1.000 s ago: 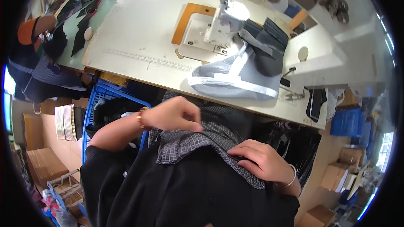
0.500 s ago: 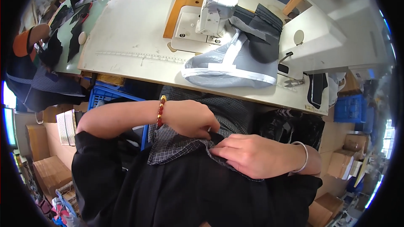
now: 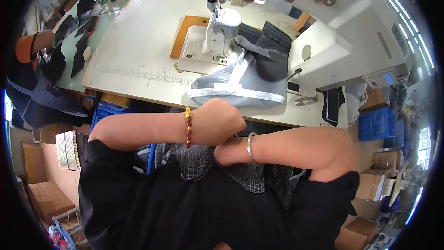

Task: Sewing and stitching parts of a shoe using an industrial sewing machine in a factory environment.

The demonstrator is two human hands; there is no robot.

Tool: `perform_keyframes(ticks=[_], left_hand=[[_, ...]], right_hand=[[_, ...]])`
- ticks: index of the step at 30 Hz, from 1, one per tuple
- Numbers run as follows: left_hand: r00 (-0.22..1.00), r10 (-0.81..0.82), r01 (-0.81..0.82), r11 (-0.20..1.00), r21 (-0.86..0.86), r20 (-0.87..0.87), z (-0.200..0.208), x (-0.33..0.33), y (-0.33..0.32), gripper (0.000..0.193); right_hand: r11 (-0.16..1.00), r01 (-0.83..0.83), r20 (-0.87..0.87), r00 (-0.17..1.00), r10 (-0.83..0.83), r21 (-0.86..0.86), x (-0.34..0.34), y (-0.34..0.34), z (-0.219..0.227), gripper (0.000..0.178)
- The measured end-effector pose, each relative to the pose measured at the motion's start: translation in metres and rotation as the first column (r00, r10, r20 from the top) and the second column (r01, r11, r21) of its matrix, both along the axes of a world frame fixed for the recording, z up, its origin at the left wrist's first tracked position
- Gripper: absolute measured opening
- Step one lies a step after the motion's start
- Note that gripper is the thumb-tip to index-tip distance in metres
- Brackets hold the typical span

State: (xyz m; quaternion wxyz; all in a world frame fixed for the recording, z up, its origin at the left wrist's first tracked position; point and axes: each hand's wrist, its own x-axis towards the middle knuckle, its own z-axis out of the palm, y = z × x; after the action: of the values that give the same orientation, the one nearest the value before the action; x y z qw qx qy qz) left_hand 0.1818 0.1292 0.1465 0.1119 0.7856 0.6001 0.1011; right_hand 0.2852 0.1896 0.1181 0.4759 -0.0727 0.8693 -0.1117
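My left hand (image 3: 219,121) is closed in a fist in front of my waist; whatever its fingers hold is hidden. Just below and partly behind it lies my right hand (image 3: 229,152), its fingers out of sight. The two forearms meet at the wrists. A dark grey checked cloth (image 3: 196,161) hangs in folds under both hands against my black top; I cannot tell which hand grips it. Beyond the left hand, a grey boot upper (image 3: 266,81) with white tape strips lies on the table beside the sewing machine (image 3: 223,32).
The machine table (image 3: 125,51) has its front edge just past my hands. Small snips (image 3: 306,100) and a black sole-shaped piece (image 3: 333,106) lie at its right. Another person's arm (image 3: 42,40) is at the left bench with black cut pieces. A blue crate (image 3: 377,124) stands right.
My hands have gone from pinching the checked cloth's edge, fingers in view, to crossing at the wrists, left above right. The view has tilted up, showing more of the machine.
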Motion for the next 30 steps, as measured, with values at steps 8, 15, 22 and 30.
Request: perform_keyframes(ticks=[8,15,22,30], left_hand=[[0.988,0.065,-0.067,0.998,0.014,0.141,-0.014,-0.002,-0.008,0.018],[0.965,0.098,-0.095,0.995,-0.023,0.243,-0.018,0.008,-0.016,0.018],[0.957,0.073,-0.067,0.997,-0.032,0.282,-0.024,0.009,-0.008,0.015],[0.967,0.087,-0.071,0.995,-0.074,0.238,-0.023,0.002,-0.008,0.015]], right_hand=[[0.987,0.004,0.035,0.999,0.002,-0.16,-0.001,0.013,-0.064,0.024],[0.986,0.04,0.008,0.999,-0.04,-0.163,0.041,0.028,-0.114,0.025],[0.98,0.058,-0.029,0.997,-0.065,-0.192,0.044,0.034,-0.143,0.027],[0.976,0.05,-0.061,0.996,-0.064,-0.214,0.04,0.035,-0.177,0.029]])
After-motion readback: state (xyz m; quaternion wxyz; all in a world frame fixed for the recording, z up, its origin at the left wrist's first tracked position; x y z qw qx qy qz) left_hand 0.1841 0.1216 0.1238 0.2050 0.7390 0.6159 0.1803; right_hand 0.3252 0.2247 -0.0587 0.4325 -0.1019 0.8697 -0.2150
